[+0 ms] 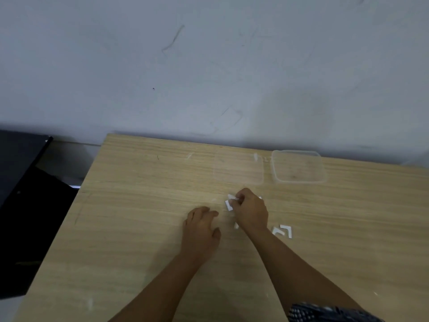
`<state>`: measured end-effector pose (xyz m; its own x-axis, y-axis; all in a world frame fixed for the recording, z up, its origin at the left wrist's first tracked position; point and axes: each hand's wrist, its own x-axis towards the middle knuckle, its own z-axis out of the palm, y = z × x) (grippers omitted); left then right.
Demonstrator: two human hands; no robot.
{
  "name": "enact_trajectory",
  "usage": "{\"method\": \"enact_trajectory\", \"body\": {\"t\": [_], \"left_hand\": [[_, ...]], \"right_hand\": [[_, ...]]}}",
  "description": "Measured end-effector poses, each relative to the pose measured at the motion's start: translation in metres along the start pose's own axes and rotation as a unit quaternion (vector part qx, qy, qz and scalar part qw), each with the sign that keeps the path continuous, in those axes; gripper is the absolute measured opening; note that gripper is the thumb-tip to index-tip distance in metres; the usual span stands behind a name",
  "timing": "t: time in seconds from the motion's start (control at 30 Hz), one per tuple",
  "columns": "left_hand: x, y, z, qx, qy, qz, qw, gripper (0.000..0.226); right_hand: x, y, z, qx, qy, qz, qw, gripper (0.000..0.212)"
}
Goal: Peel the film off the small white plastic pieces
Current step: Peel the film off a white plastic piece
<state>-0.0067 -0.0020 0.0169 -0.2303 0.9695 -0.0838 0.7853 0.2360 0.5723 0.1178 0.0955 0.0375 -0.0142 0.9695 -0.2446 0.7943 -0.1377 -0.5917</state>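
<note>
A: Where's the piece in hand?

B: Just right of frame centre. The right hand (pixel 250 211) has its fingers curled round a white piece (pixel 229 204), which pokes out to the upper left of the knuckles. It's too blurred to give its long axis.

A: And the left hand (pixel 200 225)?

B: Lower left of the piece, close but apart from it, fingers loosely bent over the table (pixel 139 205), gripping nothing. It's the nearer free hand, so I'd guess it reaches up and right to catch the film.

A: Other pieces?

B: An L-shaped piece (pixel 283 231) lies just right of the right wrist; a sliver (pixel 236 225) shows left of it.

A: Containers?

B: Upper right: a clear tub (pixel 299 167) and a clear lid (pixel 239 169) side by side. Nothing plainly inside.
</note>
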Motion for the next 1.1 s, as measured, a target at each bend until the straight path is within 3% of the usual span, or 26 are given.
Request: {"method": "enact_trajectory", "body": {"t": [0.1,0.3,0.57,0.63,0.83,1.1], "left_hand": [[-0.002,0.014,-0.014,-0.085,0.044,0.024,0.995,0.043],[-0.009,0.079,-0.056,-0.169,0.124,0.15,0.966,0.028],[-0.03,0.179,-0.073,-0.215,0.212,0.214,0.929,0.012],[-0.039,0.204,-0.073,-0.24,0.221,0.197,0.925,0.009],[-0.059,0.268,-0.08,-0.398,0.205,0.039,0.893,0.008],[-0.087,0.319,-0.082,-0.463,0.181,0.008,0.868,0.016]], "right_hand": [[-0.017,-0.003,-0.025,0.143,0.003,0.012,0.99,0.011],[-0.058,-0.016,-0.1,0.373,-0.05,0.016,0.926,0.011],[-0.091,-0.001,-0.19,0.462,-0.074,-0.007,0.884,0.011],[-0.096,0.008,-0.21,0.45,-0.091,-0.033,0.888,0.013],[-0.11,0.032,-0.26,0.406,-0.098,-0.117,0.901,0.015],[-0.129,0.052,-0.308,0.485,-0.093,-0.155,0.855,0.018]]}}
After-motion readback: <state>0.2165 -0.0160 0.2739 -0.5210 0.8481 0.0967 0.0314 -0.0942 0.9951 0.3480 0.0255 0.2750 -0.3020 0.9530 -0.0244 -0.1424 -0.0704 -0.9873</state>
